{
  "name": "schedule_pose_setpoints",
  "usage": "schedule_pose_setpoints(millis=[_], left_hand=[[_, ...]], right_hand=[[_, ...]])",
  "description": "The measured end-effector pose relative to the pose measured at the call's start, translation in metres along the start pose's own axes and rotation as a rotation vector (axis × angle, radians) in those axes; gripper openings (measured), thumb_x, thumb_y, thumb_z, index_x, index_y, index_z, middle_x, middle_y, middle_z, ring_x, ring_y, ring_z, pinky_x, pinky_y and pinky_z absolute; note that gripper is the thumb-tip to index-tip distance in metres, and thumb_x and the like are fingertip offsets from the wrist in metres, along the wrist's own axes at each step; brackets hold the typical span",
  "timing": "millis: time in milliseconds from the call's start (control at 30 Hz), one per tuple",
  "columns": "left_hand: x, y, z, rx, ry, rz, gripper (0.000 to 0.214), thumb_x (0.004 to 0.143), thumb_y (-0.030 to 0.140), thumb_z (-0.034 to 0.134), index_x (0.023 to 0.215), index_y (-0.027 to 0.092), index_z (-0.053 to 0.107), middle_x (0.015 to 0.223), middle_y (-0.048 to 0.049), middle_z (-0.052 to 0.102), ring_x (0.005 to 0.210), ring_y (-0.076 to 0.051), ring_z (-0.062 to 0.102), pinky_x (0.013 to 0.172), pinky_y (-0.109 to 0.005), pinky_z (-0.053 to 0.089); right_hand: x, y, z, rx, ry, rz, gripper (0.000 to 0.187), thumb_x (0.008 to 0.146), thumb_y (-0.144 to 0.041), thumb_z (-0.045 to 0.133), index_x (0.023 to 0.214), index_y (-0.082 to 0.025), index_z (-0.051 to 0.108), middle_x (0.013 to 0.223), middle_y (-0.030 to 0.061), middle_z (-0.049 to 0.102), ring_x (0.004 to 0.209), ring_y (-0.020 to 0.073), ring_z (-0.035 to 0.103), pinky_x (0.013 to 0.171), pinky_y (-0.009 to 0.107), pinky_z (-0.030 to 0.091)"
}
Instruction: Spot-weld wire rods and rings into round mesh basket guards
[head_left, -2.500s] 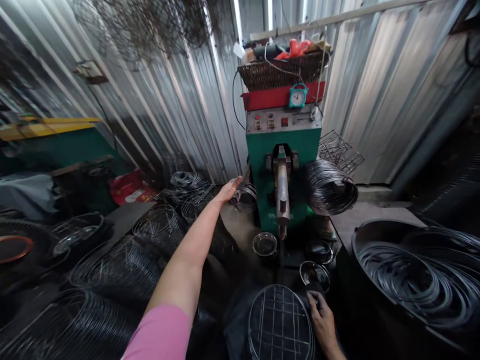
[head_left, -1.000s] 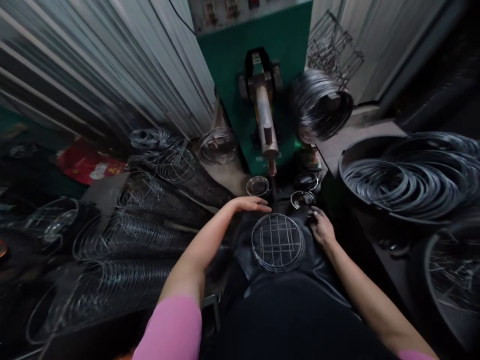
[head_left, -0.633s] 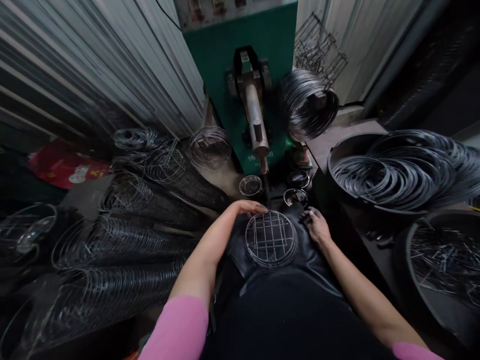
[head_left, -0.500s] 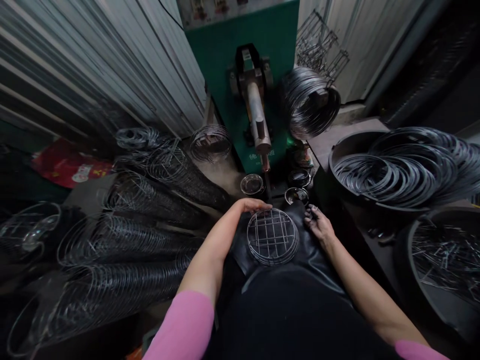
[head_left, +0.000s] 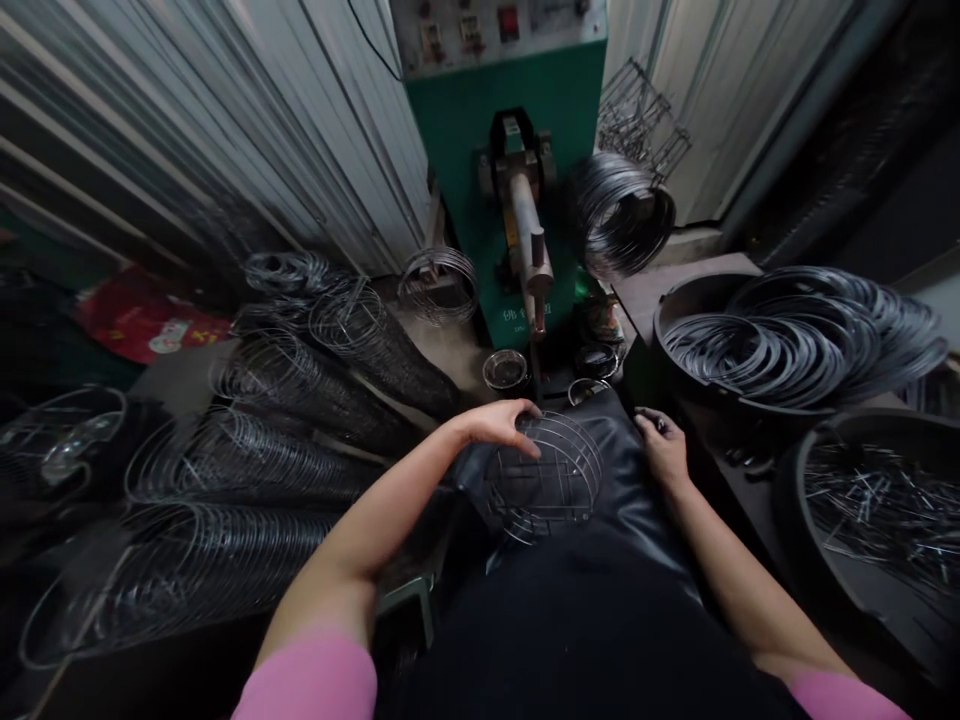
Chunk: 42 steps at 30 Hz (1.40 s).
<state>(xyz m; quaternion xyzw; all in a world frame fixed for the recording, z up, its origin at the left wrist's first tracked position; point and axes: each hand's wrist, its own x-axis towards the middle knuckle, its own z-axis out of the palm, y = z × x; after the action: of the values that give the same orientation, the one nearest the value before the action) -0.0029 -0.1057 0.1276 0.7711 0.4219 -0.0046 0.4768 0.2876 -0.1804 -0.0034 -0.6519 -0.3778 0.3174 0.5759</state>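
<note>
A small round wire basket point(head_left: 561, 462) with a grid bottom rests tilted over the black apron point(head_left: 626, 460) on my lap. My left hand point(head_left: 504, 424) is closed on the far left part of its rim, thumb and fingers on either side of the wire. To the right of the basket, apart from it, is my right hand point(head_left: 664, 450). Its fingers are curled together and the fingertips look dark; whatever they may hold is too small to make out. Beyond the basket, the metal arm and copper tip of a green welding machine point(head_left: 538, 275) point down toward me.
Long stacks of wire baskets point(head_left: 225, 540) lie on the left. At right stand a round tub point(head_left: 664, 345) heaped with wire rings and another tub point(head_left: 787, 500) of short wire pieces. Wire coils point(head_left: 626, 215) hang by the machine. Small bowls point(head_left: 505, 370) sit below its tip.
The basket has tipped and shows its side wires, with my left hand now further over its rim. My right hand has moved slightly right, away from the basket. The view has shifted a little.
</note>
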Motion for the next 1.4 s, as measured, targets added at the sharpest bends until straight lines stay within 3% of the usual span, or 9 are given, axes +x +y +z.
schedule_pose_setpoints(millis=[100,200,333,433,567,767,1033,1267,1400], left_hand=[[-0.031,0.009,0.007,-0.048,0.154,0.036,0.069,0.047,0.039,0.079,0.109,0.018,0.058,0.103,-0.0062,0.061,0.096,-0.024,0.056,0.083,-0.031,0.044],[-0.054,0.022,0.01,0.039,0.408,0.133,0.069,0.046,0.037,0.081,0.108,0.019,0.057,0.114,-0.0078,0.055,0.107,-0.026,0.052,0.093,-0.035,0.041],[-0.058,0.036,0.014,0.311,0.808,0.261,0.069,0.047,0.032,0.08,0.11,0.019,0.056,0.125,-0.0093,0.045,0.121,-0.029,0.04,0.104,-0.041,0.031],[-0.044,0.04,0.019,0.448,0.928,0.279,0.066,0.047,0.03,0.08,0.108,0.018,0.056,0.124,-0.011,0.045,0.12,-0.03,0.04,0.104,-0.044,0.03],[-0.019,0.038,0.025,0.506,0.91,0.259,0.065,0.048,0.032,0.079,0.108,0.019,0.056,0.124,-0.0123,0.046,0.117,-0.031,0.041,0.102,-0.047,0.029],[0.013,0.03,0.027,0.451,0.863,0.217,0.065,0.048,0.03,0.078,0.108,0.018,0.055,0.124,-0.0126,0.047,0.117,-0.031,0.041,0.1,-0.048,0.03],[0.031,0.013,0.024,0.327,0.83,0.137,0.068,0.046,0.03,0.079,0.109,0.019,0.057,0.124,-0.01,0.048,0.116,-0.03,0.043,0.1,-0.042,0.033],[0.034,0.007,0.011,0.264,0.805,0.151,0.067,0.046,0.033,0.08,0.108,0.019,0.057,0.123,-0.0091,0.048,0.118,-0.029,0.044,0.102,-0.041,0.034],[0.037,0.004,0.008,0.209,0.766,0.131,0.069,0.046,0.032,0.081,0.109,0.018,0.057,0.124,-0.0097,0.046,0.119,-0.029,0.043,0.103,-0.042,0.034]], right_hand=[[-0.013,0.014,-0.011,-0.303,-0.164,-0.157,0.023,0.065,-0.04,0.06,0.073,-0.02,0.067,0.082,0.0072,0.067,0.078,0.0218,0.059,0.076,0.036,0.045],[-0.017,0.003,-0.018,-0.41,-0.246,-0.159,0.024,0.066,-0.042,0.058,0.071,-0.021,0.067,0.08,0.0081,0.068,0.076,0.0236,0.06,0.073,0.037,0.046],[-0.02,-0.072,-0.008,-0.316,-0.422,-0.202,0.028,0.069,-0.042,0.057,0.083,-0.019,0.066,0.083,0.0067,0.068,0.08,0.0216,0.061,0.073,0.032,0.045],[-0.024,-0.136,0.011,-0.363,-0.587,-0.289,0.024,0.064,-0.034,0.063,0.083,-0.02,0.061,0.077,0.0012,0.065,0.071,0.0166,0.057,0.066,0.026,0.044],[-0.018,-0.167,0.044,-0.507,-0.639,-0.294,0.019,0.057,-0.021,0.063,0.072,-0.02,0.052,0.061,-0.0046,0.054,0.058,0.0121,0.049,0.053,0.022,0.037],[-0.001,-0.133,0.076,-0.448,-0.416,-0.388,0.008,0.065,-0.022,0.055,0.071,-0.02,0.051,0.062,-0.003,0.055,0.058,0.0123,0.05,0.054,0.023,0.036],[0.01,-0.109,0.079,-0.301,-0.672,-0.318,0.019,0.074,-0.023,0.048,0.081,-0.018,0.066,0.08,0.0043,0.068,0.08,0.0183,0.063,0.073,0.03,0.048],[0.027,-0.114,0.073,-0.403,-0.88,-0.6,0.029,0.076,-0.026,0.058,0.103,-0.017,0.063,0.095,0.0087,0.065,0.089,0.0202,0.061,0.079,0.033,0.049],[0.033,-0.111,0.077,-0.45,-0.894,-0.686,0.023,0.077,-0.021,0.056,0.099,-0.017,0.063,0.091,0.0083,0.066,0.085,0.0187,0.062,0.075,0.031,0.05]])
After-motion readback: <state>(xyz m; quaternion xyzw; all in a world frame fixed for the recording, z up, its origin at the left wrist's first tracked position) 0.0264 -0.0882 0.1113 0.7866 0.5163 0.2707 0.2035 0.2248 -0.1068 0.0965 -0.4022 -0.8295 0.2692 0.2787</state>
